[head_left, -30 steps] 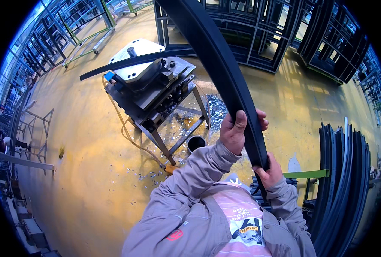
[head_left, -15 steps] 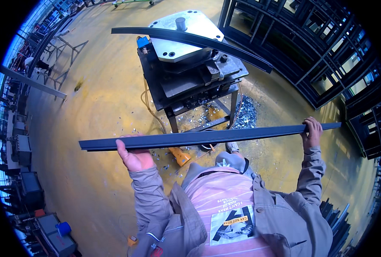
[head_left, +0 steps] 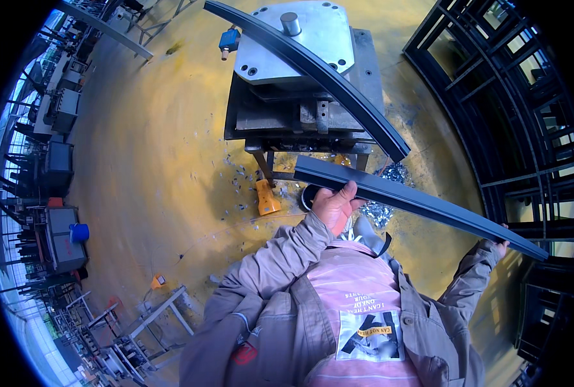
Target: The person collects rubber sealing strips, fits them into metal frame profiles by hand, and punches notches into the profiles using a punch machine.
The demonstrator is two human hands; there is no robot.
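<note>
A long dark grey metal profile [head_left: 422,198] lies across both my hands in front of my body, slanting down to the right. Near its left end my left hand [head_left: 336,208] grips it from below, thumb against the near side. My right hand [head_left: 497,246] is closed round it toward the right end, most of its fingers hidden by the profile. Ahead stands a press-like machine with a pale metal plate [head_left: 267,55] and a round post [head_left: 291,24] on top. A second dark profile [head_left: 325,77] lies slantwise over that plate, its near end overhanging the right side.
Metal chips [head_left: 380,213] litter the yellow floor [head_left: 151,142] by the machine's legs. An orange foot pedal [head_left: 267,197] sits before it. Racks of dark frames [head_left: 487,84] stand at the right. Along the left are grey machines [head_left: 64,238] and a blue bucket [head_left: 79,233].
My view has turned right. The held profile has swung from nearly level to slanting, its right end lower, and my left hand has come inward with it. The other profile remains on the machine.
</note>
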